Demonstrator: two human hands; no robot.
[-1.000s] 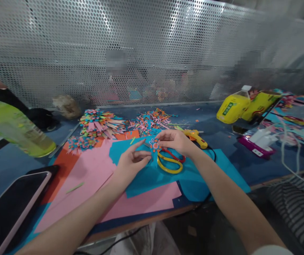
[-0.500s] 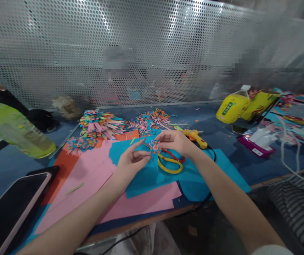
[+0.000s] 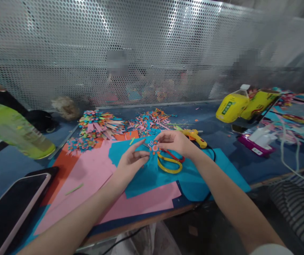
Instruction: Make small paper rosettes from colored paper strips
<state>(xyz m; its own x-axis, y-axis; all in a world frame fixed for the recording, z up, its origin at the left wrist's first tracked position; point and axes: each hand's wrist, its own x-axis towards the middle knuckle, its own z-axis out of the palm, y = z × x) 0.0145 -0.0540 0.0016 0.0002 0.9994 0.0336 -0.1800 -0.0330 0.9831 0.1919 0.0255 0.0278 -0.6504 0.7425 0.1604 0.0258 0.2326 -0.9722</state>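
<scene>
A small round paper flower, pink and orange with bits of blue, is pinched in the fingers of my right hand. To its left is my left hand, fingers apart and curved, its tips near the flower with nothing seen in them. Scissors with yellow and red handles lie under my right hand on the blue paper. A yellow glue gun rests just behind my right wrist. Pink paper spreads below my left forearm.
Fringed paper strips and a heap of scraps lie behind. Left are a green bottle and a phone. Right are a yellow bottle, a purple power strip and white cables. A perforated metal panel closes off the back.
Both hands keep nearly the same pose. The flower has turned slightly in my right fingers and sits a touch further left.
</scene>
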